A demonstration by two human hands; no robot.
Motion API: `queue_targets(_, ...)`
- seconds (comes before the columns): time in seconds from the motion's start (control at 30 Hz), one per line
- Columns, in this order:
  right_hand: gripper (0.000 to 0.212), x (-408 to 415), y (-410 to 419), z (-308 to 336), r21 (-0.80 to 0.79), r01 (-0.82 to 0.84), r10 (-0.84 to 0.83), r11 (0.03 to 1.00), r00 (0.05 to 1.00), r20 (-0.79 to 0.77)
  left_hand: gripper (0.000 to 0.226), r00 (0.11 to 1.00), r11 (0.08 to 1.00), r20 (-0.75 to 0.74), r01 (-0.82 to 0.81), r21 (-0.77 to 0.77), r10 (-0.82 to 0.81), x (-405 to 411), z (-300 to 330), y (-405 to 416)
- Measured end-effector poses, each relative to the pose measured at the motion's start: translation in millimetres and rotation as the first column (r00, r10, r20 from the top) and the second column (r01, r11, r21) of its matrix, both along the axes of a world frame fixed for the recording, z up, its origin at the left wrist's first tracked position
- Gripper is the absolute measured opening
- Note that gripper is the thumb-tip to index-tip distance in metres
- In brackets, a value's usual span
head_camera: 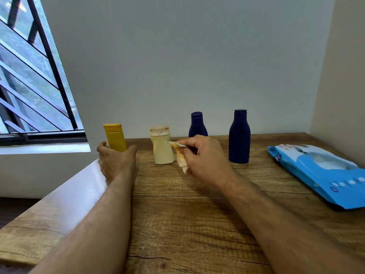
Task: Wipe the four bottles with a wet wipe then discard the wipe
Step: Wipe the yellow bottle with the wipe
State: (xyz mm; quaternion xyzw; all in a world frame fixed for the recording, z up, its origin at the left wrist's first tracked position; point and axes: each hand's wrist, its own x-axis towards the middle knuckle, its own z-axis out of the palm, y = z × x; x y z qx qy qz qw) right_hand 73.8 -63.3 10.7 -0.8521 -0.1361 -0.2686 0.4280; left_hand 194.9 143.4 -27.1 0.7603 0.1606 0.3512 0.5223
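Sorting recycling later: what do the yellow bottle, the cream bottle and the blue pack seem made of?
Yellow bottle: likely opaque matte plastic, with an even, dull surface. Cream bottle: plastic too, slightly glossy, with a stained cap. Blue pack: soft plastic film, shiny and creased.

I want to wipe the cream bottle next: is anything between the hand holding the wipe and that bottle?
Nothing visible. The right hand pinches the wet wipe just right of the cream bottle, open table between them. The left hand grips the yellow bottle, off to the side.

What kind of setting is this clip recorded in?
Probably a room in a home: a wooden table pushed into a plain wall corner, a barred window on the left, toiletry-style bottles and a blue pack of wipes on the table.
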Motion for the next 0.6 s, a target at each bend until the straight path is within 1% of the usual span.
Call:
queue_targets(0.07, 0.026, 0, 0, -1, -0.001, -0.002, 0.002, 1.0, 1.0, 0.003, 0.072, 1.0, 1.0, -0.005, 0.017, -0.007, -0.017, 1, -2, 2)
queue_targets(0.13, 0.026, 0, 0, -1, -0.002, -0.001, 0.001, 1.0, 1.0, 0.003, 0.063, 0.999, 0.999, 0.024, 0.038, -0.032, -0.037, -1, -3, 0)
queue_targets(0.23, 0.026, 0, -1, -2, -0.007, 0.01, -0.01, 1.0, 1.0, 0.015, 0.061, 0.993, 0.997, 0.107, 0.048, -0.062, -0.041, -15, 4, -8)
queue_targets(0.3, 0.027, -1, -1, -3, -0.011, 0.016, -0.015, 1.0, 0.999, 0.037, 0.062, 0.979, 0.995, 0.197, 0.066, -0.077, -0.05, -31, 14, -15)
queue_targets(0.37, 0.028, -2, 1, -2, -0.006, 0.023, -0.023, 1.0, 0.997, 0.071, 0.061, 0.951, 0.984, 0.283, 0.155, -0.086, -0.125, -52, 24, -22)
queue_targets(0.4, 0.028, -3, 2, 0, 0.001, 0.032, -0.032, 0.999, 0.994, 0.103, 0.06, 0.932, 0.967, 0.3, 0.24, -0.089, -0.204, -63, 28, -26)
queue_targets(0.43, 0.028, -3, 3, 2, 0.013, 0.045, -0.046, 0.999, 0.988, 0.146, 0.059, 0.907, 0.936, 0.291, 0.342, -0.087, -0.305, -73, 31, -30)
queue_targets(0.5, 0.027, -3, 3, 5, 0.063, 0.07, -0.083, 0.996, 0.968, 0.239, 0.06, 0.827, 0.837, 0.239, 0.54, -0.087, -0.509, -89, 34, -38)
queue_targets(0.57, 0.026, -3, 2, 7, 0.106, 0.082, -0.112, 0.991, 0.943, 0.314, 0.063, 0.733, 0.719, 0.196, 0.679, -0.148, -0.652, -97, 35, -42)
queue_targets(0.6, 0.027, -3, 1, 7, 0.12, 0.09, -0.127, 0.989, 0.93, 0.345, 0.065, 0.693, 0.666, 0.174, 0.721, -0.19, -0.7, -100, 34, -44)
